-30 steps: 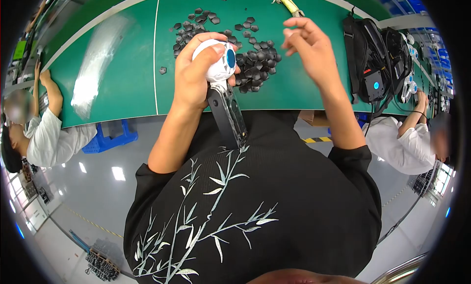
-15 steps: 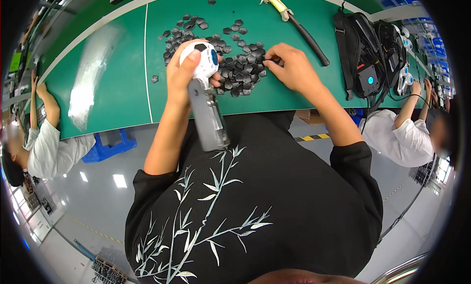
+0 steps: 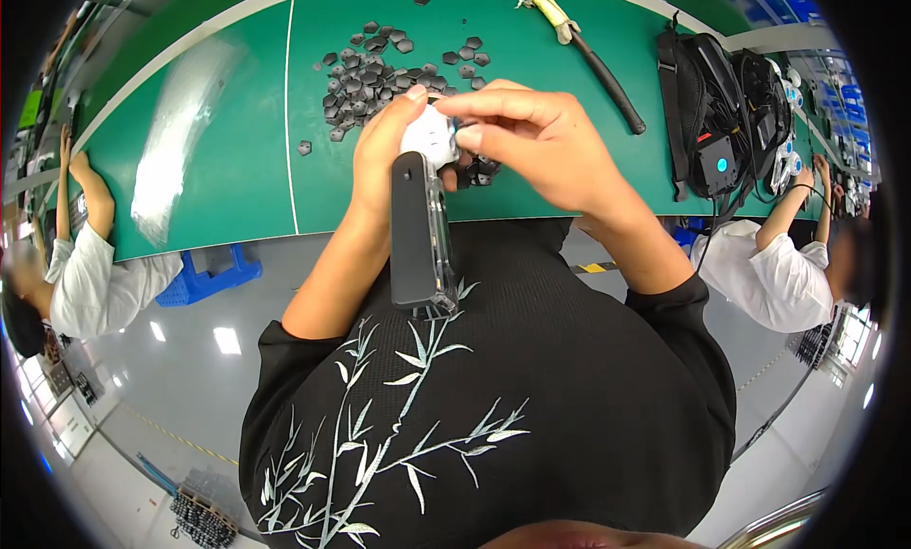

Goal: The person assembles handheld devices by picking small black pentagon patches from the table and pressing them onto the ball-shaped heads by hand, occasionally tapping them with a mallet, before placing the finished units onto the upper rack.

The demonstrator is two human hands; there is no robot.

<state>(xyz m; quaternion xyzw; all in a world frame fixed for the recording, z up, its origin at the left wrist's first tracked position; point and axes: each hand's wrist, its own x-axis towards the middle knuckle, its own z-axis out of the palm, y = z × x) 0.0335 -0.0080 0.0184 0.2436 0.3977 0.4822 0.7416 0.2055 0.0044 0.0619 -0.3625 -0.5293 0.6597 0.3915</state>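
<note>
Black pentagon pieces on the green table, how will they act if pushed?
The black pentagon pieces look small and thin, so probably light. Their angular outlines suggest sliding rather than rolling. Overlapping ones may drag neighbours along.

Your left hand (image 3: 378, 160) grips the white, round head of a device (image 3: 416, 231), its dark handle pointing back towards your black shirt (image 3: 569, 359), while your right hand (image 3: 555, 155) has thumb and fingertips at the head's right side, what they pinch being hidden. Beyond them many black pentagonal pieces (image 3: 365, 82) lie on the green table (image 3: 242, 160), with a black-handled tool (image 3: 607, 82) and a black bag (image 3: 685, 108) farther right. 2 people in white tops (image 3: 90, 288) are at the table, 1 at each side of the view.
</note>
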